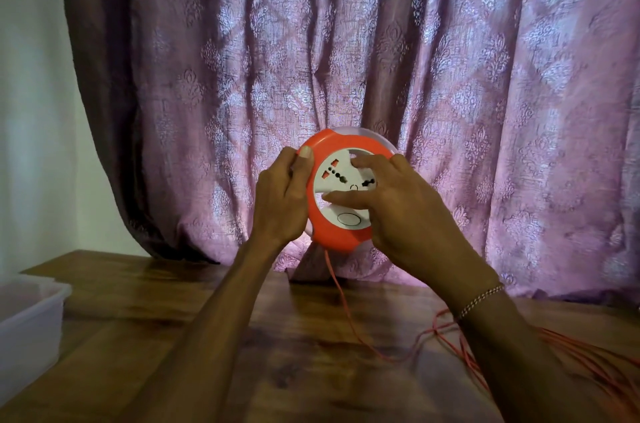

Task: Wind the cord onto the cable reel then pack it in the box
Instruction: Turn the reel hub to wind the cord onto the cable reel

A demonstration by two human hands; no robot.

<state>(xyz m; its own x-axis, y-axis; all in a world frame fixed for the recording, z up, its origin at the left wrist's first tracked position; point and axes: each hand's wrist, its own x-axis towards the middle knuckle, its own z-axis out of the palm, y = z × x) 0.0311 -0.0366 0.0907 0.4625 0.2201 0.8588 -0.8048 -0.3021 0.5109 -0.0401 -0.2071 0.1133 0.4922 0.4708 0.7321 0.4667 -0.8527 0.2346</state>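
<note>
I hold a round orange cable reel (332,232) with a white socket face up in the air, in front of the curtain. My left hand (282,201) grips its left rim, thumb on the front edge. My right hand (398,208) lies on the white centre disc, thumb and fingers pressed on it. A thin orange cord (341,298) hangs from the reel's bottom down to the wooden table (145,311), then runs right into loose loops (588,353) partly hidden by my right forearm.
A translucent plastic box (31,325) stands at the table's left edge. A purple patterned curtain (346,59) hangs right behind the table. A white wall is at the far left.
</note>
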